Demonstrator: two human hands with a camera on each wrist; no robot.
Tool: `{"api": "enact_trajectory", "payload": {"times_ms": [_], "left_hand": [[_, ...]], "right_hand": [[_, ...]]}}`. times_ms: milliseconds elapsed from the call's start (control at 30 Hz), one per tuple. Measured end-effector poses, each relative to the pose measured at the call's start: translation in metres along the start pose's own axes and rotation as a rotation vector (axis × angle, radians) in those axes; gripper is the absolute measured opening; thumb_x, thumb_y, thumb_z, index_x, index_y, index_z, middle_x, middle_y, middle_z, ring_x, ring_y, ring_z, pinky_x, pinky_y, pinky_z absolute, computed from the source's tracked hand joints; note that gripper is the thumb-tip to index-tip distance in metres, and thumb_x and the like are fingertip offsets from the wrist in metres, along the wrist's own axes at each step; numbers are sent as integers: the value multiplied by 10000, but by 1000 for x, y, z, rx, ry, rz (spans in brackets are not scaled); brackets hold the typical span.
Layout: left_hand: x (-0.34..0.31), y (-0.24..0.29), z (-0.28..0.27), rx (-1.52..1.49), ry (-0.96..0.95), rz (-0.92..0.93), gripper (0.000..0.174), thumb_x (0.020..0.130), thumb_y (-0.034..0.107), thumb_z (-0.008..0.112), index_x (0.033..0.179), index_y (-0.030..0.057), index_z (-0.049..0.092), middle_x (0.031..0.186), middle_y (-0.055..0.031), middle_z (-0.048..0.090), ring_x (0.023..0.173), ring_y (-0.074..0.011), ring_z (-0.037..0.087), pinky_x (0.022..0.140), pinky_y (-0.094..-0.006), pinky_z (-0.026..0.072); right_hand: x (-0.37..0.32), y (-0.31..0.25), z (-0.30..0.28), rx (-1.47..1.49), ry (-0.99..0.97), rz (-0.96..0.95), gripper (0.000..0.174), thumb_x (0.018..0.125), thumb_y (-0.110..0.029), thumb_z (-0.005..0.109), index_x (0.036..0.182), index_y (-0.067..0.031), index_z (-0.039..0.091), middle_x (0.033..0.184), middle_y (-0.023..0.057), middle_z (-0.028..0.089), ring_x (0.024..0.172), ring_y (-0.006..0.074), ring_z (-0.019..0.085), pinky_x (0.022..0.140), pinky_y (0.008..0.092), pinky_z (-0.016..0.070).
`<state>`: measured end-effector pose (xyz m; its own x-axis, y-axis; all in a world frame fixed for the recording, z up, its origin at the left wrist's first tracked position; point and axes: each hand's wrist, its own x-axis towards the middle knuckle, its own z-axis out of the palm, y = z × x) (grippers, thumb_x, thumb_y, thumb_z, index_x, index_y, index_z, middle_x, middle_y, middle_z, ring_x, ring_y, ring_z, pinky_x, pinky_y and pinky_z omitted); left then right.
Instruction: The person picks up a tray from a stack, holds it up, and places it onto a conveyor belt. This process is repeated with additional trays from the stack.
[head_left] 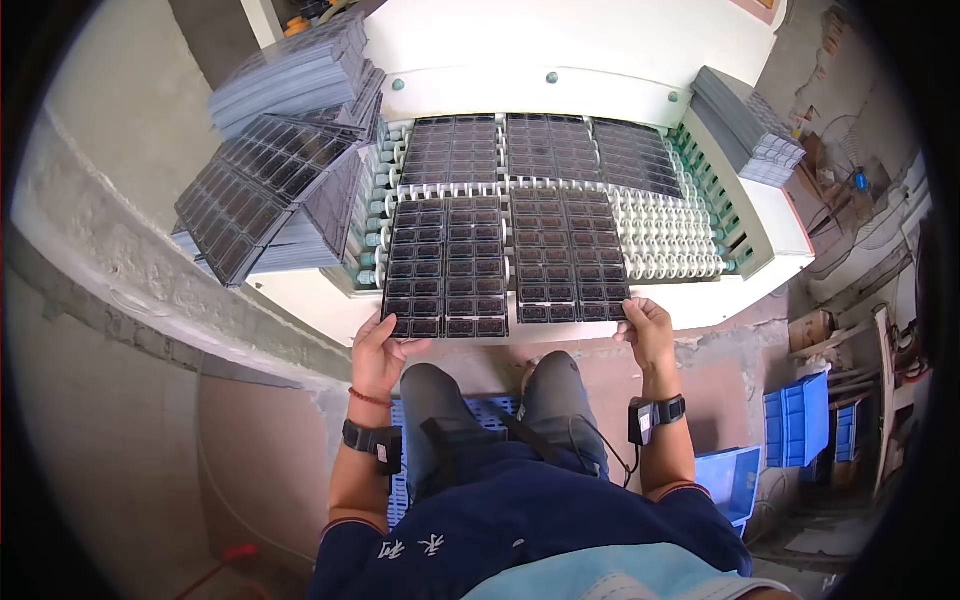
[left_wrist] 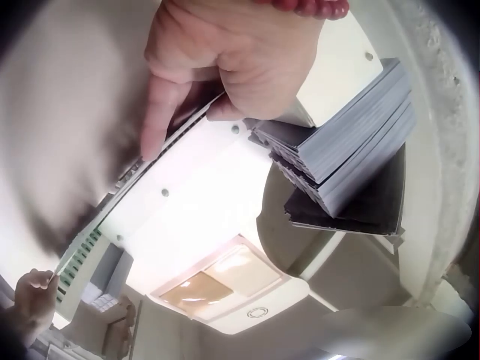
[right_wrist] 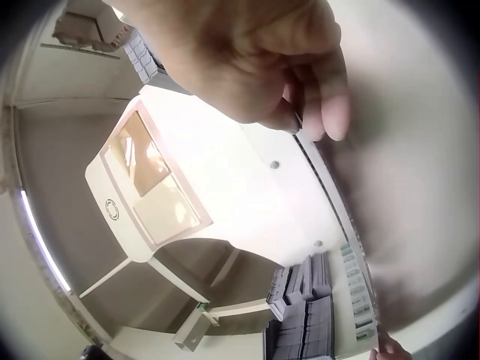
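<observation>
My left hand (head_left: 376,358) pinches the near left corner of a dark panel (head_left: 445,268) printed with a grid of rectangular cells. My right hand (head_left: 650,332) pinches the near right corner of a second gridded panel (head_left: 572,258), which lies side by side with the first. Both panels reach over the front of a bed of white rollers (head_left: 668,235). In the left wrist view, a thin panel edge (left_wrist: 112,201) runs from the left hand (left_wrist: 232,60) towards the right one. The right wrist view has the right hand (right_wrist: 255,60) with fingertips at the edge.
More gridded panels (head_left: 450,150) lie farther back on the rollers, before the white machine housing (head_left: 600,50). Panel stacks stand left (head_left: 290,75) and right (head_left: 745,125), with loose panels (head_left: 265,175) leaning at left. Blue crates (head_left: 797,420) are at lower right.
</observation>
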<state>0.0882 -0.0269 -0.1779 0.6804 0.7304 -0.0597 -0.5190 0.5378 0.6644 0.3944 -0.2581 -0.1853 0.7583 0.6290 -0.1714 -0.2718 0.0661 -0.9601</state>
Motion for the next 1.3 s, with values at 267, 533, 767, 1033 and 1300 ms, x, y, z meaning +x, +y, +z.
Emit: {"api": "enact_trajectory", "payload": {"times_ms": [267, 533, 767, 1033, 1300], "left_hand": [[-25, 23, -6, 533, 415, 233, 342, 891, 226, 476, 1084, -56, 461, 1027, -206, 555, 858, -267, 597, 685, -369, 545], [-59, 142, 54, 330, 102, 537, 509, 925, 409, 296, 1071, -47, 471, 1029, -250, 547, 894, -339, 590, 663, -399, 550], [-28, 174, 84, 230, 24, 450, 361, 903, 208, 413, 1085, -104, 396, 1069, -243, 507, 944, -441, 543, 601, -397, 579], [-25, 175, 92, 162, -32, 418, 419, 868, 90, 408, 1202, -137, 297, 1145, -268, 469, 976, -445, 522, 642, -402, 579], [-25, 196, 82, 284, -63, 369, 435, 857, 66, 372, 1205, -168, 256, 1134, -315, 448, 968, -448, 524, 624, -399, 582]], "right_hand": [[-13, -12, -16, -104, 174, 5, 219, 855, -228, 558, 837, -10, 558, 639, 72, 573, 473, 100, 531, 394, 205, 458], [-15, -26, -21, -95, 54, -159, 179, 864, -213, 547, 780, -56, 565, 610, 36, 570, 419, 67, 484, 353, 184, 403], [-24, -28, 12, -79, -59, -174, 212, 852, -230, 567, 758, -42, 544, 605, 45, 562, 419, 79, 488, 360, 190, 394], [-30, -31, -11, -51, -30, -203, 210, 850, -225, 569, 762, -36, 549, 596, 50, 556, 415, 82, 485, 356, 193, 394], [-37, -28, -8, -12, -79, -180, 206, 839, -226, 585, 774, -32, 558, 596, 56, 561, 418, 87, 487, 357, 197, 393]]}}
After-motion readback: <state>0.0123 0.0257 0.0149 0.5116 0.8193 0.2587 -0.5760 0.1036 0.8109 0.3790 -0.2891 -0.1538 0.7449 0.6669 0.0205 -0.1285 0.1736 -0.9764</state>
